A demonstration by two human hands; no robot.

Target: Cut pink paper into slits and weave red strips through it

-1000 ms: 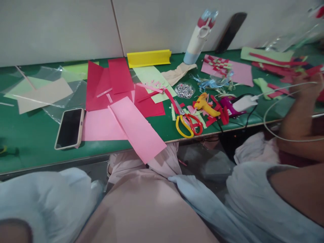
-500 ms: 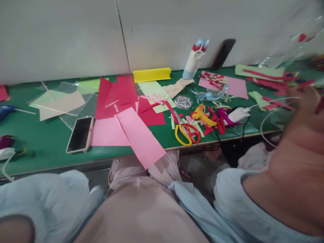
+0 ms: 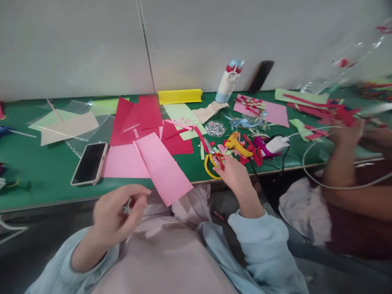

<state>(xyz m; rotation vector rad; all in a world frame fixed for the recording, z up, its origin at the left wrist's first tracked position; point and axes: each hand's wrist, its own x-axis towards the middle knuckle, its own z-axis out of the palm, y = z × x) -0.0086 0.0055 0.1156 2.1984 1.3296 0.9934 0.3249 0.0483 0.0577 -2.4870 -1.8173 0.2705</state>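
Observation:
My right hand [image 3: 235, 173] reaches to the table's front edge, its fingers closed on the handles of a pair of scissors [image 3: 210, 166], one yellow and one red. The scissors still lie on the table, blades pointing away. My left hand [image 3: 114, 216] hovers over my lap, left of the pink paper, with its fingers loosely curled, thumb and forefinger apart and nothing seen between them. The folded pink paper [image 3: 163, 169] overhangs the front edge between my hands. Under it are another pink sheet [image 3: 124, 161] and red sheets [image 3: 125, 122].
A phone [image 3: 90, 164] lies at left. Beyond the scissors are a yellow glue gun [image 3: 238, 145], paper scraps, a white plug [image 3: 277, 143] with a cable, and a tub of beads [image 3: 215, 128]. A bottle [image 3: 228, 83] stands behind. A co-worker's hand [image 3: 349, 132] holds red paper at right.
My right hand has come down from the far right onto the scissors. My left hand has entered from the lower left. The view has shifted slightly; the papers lie as before.

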